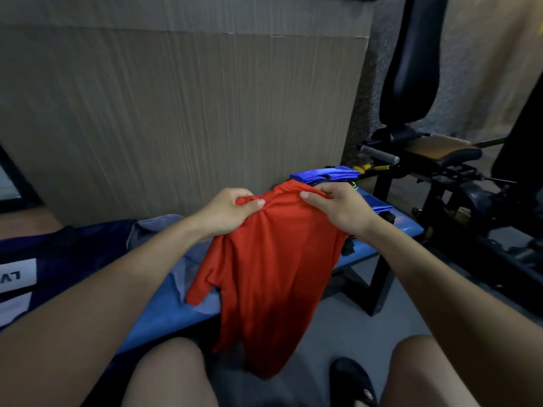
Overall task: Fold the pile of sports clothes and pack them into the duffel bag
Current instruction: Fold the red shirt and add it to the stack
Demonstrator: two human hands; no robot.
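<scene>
Nearest the camera, two bare knees frame the bottom edge, with a black shoe (354, 380) on the grey floor at about 5 o'clock. Between the knees hangs the hem of a red shirt (273, 271), held up by its top edge and draping over the front rim of a blue bench (164, 315). One short sleeve dangles toward 8 o'clock. The left hand (227, 212) pinches the shirt's upper left corner, thumb over bunched fabric; the right hand (342, 211) grips the upper right corner, fingers curled behind the cloth (both hands are closed on the garment, near each other at the frame's centre). A dark navy duffel bag (58, 254) with white label patches lies on the bench at 9 o'clock, a grey garment (158, 227) just beside it. Behind the right hand, toward 1 o'clock, blue clothes (326, 173) are stacked on the bench's far end. Beyond stands a brown cardboard panel (182, 113), and at 2 o'clock a black exercise machine (417, 83) with a tan seat.
</scene>
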